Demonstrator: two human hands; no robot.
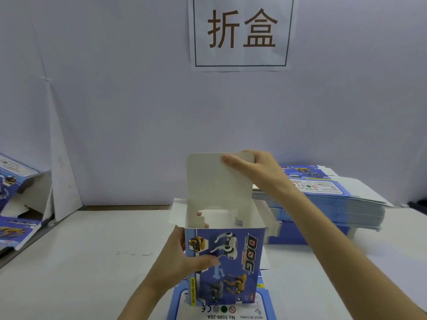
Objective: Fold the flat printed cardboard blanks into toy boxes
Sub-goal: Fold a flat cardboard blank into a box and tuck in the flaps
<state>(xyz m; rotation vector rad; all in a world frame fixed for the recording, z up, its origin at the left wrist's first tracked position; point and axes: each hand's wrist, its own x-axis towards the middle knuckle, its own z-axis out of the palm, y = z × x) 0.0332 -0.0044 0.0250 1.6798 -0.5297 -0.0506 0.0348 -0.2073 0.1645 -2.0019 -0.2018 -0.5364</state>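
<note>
Desk-centre from my feed: the blue DOG toy box (231, 262) stands upright on the white desk (92, 250) with its mouth open, and a flat blank (256, 311) at the near edge is partly hidden by it. The left hand (182, 262) grips its left wall, thumb on the printed front, fingers (199, 213) curled inside. The right hand (254, 168) pinches the top edge of the raised lid flap (217, 183) — the stack of flat blanks (335, 204) sits behind right, more printed boxes (16, 202) far left.
</note>
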